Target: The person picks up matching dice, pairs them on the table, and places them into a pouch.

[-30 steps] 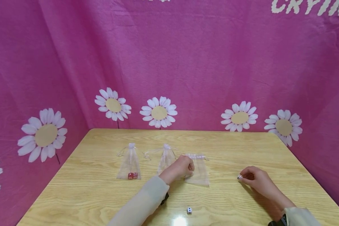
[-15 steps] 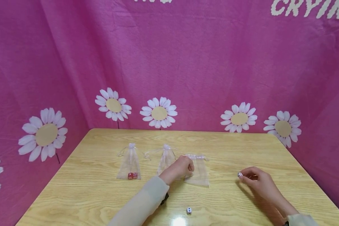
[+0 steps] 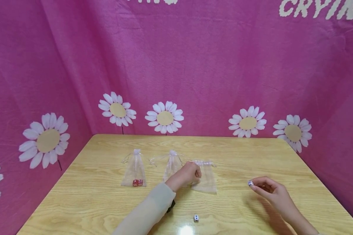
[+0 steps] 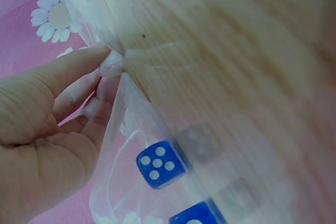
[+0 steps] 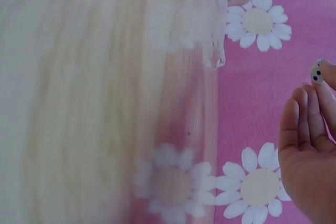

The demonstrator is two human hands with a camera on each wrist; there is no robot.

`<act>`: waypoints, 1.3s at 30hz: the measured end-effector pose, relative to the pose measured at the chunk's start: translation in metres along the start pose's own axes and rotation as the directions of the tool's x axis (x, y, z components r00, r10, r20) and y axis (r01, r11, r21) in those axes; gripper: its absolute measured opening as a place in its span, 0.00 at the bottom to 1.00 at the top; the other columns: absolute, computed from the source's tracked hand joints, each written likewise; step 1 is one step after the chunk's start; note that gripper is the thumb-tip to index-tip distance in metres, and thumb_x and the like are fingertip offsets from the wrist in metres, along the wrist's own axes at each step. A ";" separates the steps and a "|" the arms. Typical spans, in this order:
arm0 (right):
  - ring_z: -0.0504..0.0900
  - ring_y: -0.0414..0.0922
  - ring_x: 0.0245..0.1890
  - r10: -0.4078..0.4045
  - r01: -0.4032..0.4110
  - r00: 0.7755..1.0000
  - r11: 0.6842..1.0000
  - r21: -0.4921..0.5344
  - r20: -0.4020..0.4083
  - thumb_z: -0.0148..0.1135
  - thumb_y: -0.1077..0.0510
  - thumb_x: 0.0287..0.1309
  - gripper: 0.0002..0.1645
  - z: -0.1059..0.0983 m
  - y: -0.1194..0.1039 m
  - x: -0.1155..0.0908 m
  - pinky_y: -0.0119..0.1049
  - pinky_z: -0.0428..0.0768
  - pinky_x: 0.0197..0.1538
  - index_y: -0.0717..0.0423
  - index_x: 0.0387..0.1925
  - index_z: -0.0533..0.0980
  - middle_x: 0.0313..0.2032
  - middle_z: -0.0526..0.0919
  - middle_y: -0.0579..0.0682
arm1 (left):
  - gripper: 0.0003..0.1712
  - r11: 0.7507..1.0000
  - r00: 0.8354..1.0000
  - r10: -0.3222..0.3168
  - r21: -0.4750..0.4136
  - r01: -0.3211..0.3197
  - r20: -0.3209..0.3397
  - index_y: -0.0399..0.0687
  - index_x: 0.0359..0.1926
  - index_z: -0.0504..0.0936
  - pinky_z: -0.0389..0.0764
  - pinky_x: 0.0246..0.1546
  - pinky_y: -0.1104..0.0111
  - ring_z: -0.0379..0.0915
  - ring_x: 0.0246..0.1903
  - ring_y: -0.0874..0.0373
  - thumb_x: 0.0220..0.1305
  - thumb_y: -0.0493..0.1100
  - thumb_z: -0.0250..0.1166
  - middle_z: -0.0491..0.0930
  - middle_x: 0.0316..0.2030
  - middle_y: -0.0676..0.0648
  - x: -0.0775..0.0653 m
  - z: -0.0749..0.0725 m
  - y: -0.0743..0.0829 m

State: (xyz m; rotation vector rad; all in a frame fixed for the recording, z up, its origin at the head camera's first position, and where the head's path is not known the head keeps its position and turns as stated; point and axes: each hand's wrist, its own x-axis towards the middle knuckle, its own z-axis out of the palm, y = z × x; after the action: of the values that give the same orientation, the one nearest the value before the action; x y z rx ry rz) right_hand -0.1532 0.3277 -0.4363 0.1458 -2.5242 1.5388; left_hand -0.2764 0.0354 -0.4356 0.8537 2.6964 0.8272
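Observation:
My left hand [image 3: 188,174] pinches the left side of a sheer drawstring bag [image 3: 209,181] that lies flat on the table; the left wrist view shows the thin fabric gathered between thumb and fingers. Out to the right, my right hand [image 3: 275,194] holds a white die [image 3: 250,183] with dark pips between thumb and fingertips, raised over the table. A second white die [image 3: 196,218] rests near the front. Beside the left hand is another sheer bag [image 3: 171,168], partly covered by it. Blue dice [image 4: 160,164] show within sheer fabric in the left wrist view.
A third sheer bag [image 3: 134,169] with red dice [image 3: 137,182] inside lies at the left. The wooden table [image 3: 91,202] ends at a pink cloth [image 3: 206,71] printed with daisies. My left forearm [image 3: 148,209] reaches across the middle front.
The right hand has lifted its white die off the table and turned slightly, its shadow now farther from it. The left hand keeps its place on the bag.

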 end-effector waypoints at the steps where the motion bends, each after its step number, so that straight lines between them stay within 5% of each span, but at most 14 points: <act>1: 0.82 0.29 0.37 0.005 -0.005 1.000 1.000 0.000 0.009 0.64 0.58 0.63 0.15 0.001 -0.001 0.000 0.25 0.81 0.40 0.64 0.46 0.79 0.36 0.84 0.31 | 0.03 1.000 1.000 0.001 -0.004 -0.001 0.001 0.40 0.30 0.84 0.71 0.34 0.77 0.67 0.30 0.65 0.56 0.30 0.70 0.78 0.27 0.51 0.000 0.000 0.000; 8: 0.82 0.32 0.37 -0.114 0.116 0.990 0.993 -0.008 0.086 0.64 0.61 0.62 0.08 0.020 -0.010 0.000 0.27 0.81 0.40 0.60 0.41 0.81 0.37 0.85 0.36 | 0.06 1.000 1.000 0.013 -0.007 -0.013 -0.001 0.39 0.27 0.82 0.67 0.32 0.76 0.62 0.27 0.65 0.55 0.30 0.71 0.72 0.23 0.53 0.000 0.000 0.000; 16: 0.81 0.33 0.34 -0.283 0.269 0.927 0.959 0.089 0.246 0.64 0.64 0.60 0.06 0.059 -0.024 0.001 0.30 0.81 0.38 0.54 0.39 0.81 0.35 0.84 0.40 | 0.24 0.999 0.999 0.036 -0.015 -0.036 0.019 0.47 0.16 0.63 0.59 0.31 0.74 0.51 0.22 0.62 0.58 0.29 0.68 0.55 0.18 0.53 0.000 -0.001 0.000; 19: 0.80 0.32 0.34 -0.344 0.321 0.887 0.939 0.124 0.308 0.64 0.64 0.60 0.06 0.073 -0.031 0.002 0.30 0.81 0.38 0.53 0.38 0.81 0.35 0.83 0.45 | 0.17 0.999 0.999 0.032 -0.002 -0.032 0.009 0.45 0.17 0.72 0.63 0.30 0.77 0.57 0.23 0.65 0.57 0.30 0.69 0.64 0.18 0.54 0.000 -0.002 0.000; 22: 0.79 0.30 0.35 -0.406 0.386 0.842 0.913 0.130 0.356 0.65 0.62 0.60 0.04 0.086 -0.036 0.003 0.29 0.80 0.37 0.53 0.38 0.81 0.34 0.83 0.50 | 0.03 1.000 1.000 0.013 0.023 -0.012 -0.004 0.42 0.29 0.85 0.72 0.33 0.79 0.73 0.31 0.66 0.56 0.32 0.71 0.82 0.29 0.51 -0.001 -0.002 0.001; 25: 0.78 0.28 0.34 -0.449 0.442 0.804 0.890 0.115 0.390 0.66 0.61 0.59 0.04 0.094 -0.039 0.003 0.29 0.80 0.37 0.53 0.37 0.81 0.33 0.83 0.53 | 0.04 0.999 1.000 0.012 0.042 -0.011 -0.009 0.41 0.34 0.87 0.75 0.35 0.79 0.77 0.35 0.64 0.56 0.33 0.71 0.86 0.35 0.48 -0.002 -0.002 0.002; 31: 0.76 0.27 0.35 -0.403 0.413 0.768 0.906 0.096 0.497 0.67 0.59 0.59 0.05 0.103 -0.041 0.001 0.27 0.81 0.36 0.55 0.37 0.80 0.33 0.82 0.53 | 0.03 0.999 1.000 0.014 0.046 -0.014 -0.016 0.41 0.31 0.86 0.73 0.33 0.79 0.72 0.31 0.66 0.55 0.32 0.71 0.84 0.32 0.48 -0.002 -0.002 0.003; 39: 0.76 0.27 0.37 -0.296 0.357 0.692 0.933 0.045 0.658 0.65 0.52 0.61 0.07 0.111 -0.043 -0.003 0.26 0.79 0.40 0.50 0.36 0.81 0.35 0.83 0.45 | 0.04 0.999 1.000 -0.003 0.050 0.004 -0.016 0.42 0.31 0.86 0.73 0.33 0.79 0.73 0.31 0.66 0.55 0.32 0.72 0.84 0.32 0.49 -0.001 -0.001 0.002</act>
State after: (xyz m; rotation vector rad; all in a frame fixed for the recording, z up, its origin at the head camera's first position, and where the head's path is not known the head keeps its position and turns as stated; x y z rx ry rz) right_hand -0.1538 0.2092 -0.4489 1.2707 -2.8121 1.3813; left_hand -0.2747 0.0359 -0.4338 0.8568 2.7424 0.7714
